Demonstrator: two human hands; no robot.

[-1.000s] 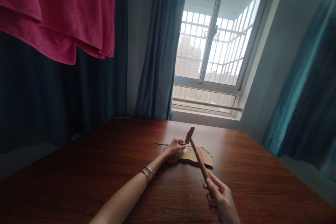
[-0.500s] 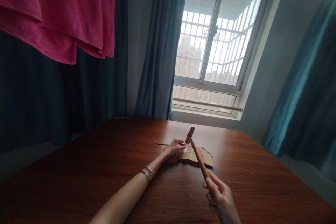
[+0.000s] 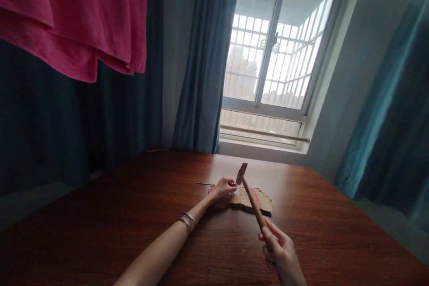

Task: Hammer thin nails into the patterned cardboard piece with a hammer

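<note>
My right hand (image 3: 280, 248) is wrapped round the wooden handle of a hammer (image 3: 254, 205), whose head slants up and away from me. Just left of the hammer head, my left hand (image 3: 224, 187) is closed in a pinch over a piece of cardboard (image 3: 264, 199). What the left fingertips hold is too small to make out. The cardboard lies flat on the table, with a ragged near edge, pink patches and many small dots or holes. Part of it is hidden under my left hand and the hammer.
The brown wooden table (image 3: 134, 223) spreads around the cardboard. A thin dark tool (image 3: 203, 183) lies left of my left hand. Behind stand a barred window (image 3: 268, 53) and blue curtains (image 3: 204, 67). A pink cloth (image 3: 90, 22) hangs at upper left.
The hammer and my right hand have shifted very slightly to the left. My left hand and the cardboard look the same.
</note>
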